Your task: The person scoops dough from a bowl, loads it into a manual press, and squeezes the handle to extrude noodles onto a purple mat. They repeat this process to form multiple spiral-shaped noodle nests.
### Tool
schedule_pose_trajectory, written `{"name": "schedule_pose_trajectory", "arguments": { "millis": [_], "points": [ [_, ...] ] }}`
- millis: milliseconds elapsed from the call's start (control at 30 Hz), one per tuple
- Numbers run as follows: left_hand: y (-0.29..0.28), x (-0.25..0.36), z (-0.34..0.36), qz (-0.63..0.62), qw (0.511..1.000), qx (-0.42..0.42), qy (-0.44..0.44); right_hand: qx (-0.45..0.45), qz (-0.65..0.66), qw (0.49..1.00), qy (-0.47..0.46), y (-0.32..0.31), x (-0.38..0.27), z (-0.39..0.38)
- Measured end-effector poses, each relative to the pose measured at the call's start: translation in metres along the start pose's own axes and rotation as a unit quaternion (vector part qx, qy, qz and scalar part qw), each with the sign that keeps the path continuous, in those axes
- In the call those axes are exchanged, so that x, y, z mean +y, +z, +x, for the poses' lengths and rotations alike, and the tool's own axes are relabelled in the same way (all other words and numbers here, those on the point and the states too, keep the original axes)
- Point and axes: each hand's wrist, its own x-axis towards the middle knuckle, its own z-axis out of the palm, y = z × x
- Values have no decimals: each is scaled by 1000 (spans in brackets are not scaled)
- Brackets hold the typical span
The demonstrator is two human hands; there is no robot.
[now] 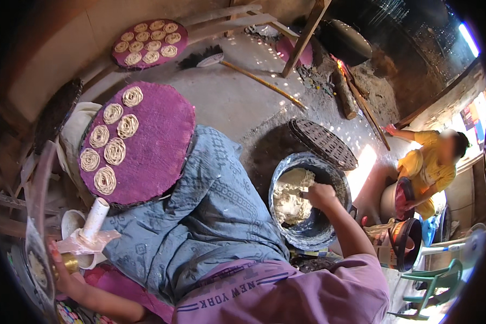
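My right hand [321, 195] is closed on a dark utensil [305, 195] in pale dough [289, 208] inside a dark tub [278, 175]. My left hand [60, 264] grips a brass cylinder [70, 263] at the lower left, beside a white press part [94, 227] with an upright tube; some of its fingers are hidden. Left of my legs, a round purple mat [156, 151] holds several coiled strands of pale dough [115, 151].
A second tray [143, 56] of coils stands behind. A woven lid [321, 143] lies by the tub. A pole [259, 83], a wood fire [344, 86] and a pot [345, 40] are beyond. At right are a person [432, 173] in yellow, buckets [394, 243] and a green chair [432, 286].
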Motion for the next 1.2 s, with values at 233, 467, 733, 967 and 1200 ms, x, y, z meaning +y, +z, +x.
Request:
{"name": "schedule_pose_trajectory", "arguments": {
  "millis": [233, 467, 733, 967, 1200],
  "points": [
    [16, -1, 22, 9, 1000, 16, -10, 124, -16, 990, 67, 13, 80, 37],
    [14, 10, 28, -79, 996, -2, 52, 176, -1, 984, 28, 67, 82, 81],
    [68, 6, 40, 255, 924, -130, 253, 159, 49, 985, -47, 50, 31, 43],
    [138, 52, 40, 343, 809, -307, 366, 129, 224, 962, -85, -64, 44, -70],
    [188, 64, 15, 295, 780, -285, 473, 157, 324, 857, -369, -214, -40, -151]
  ]
}}
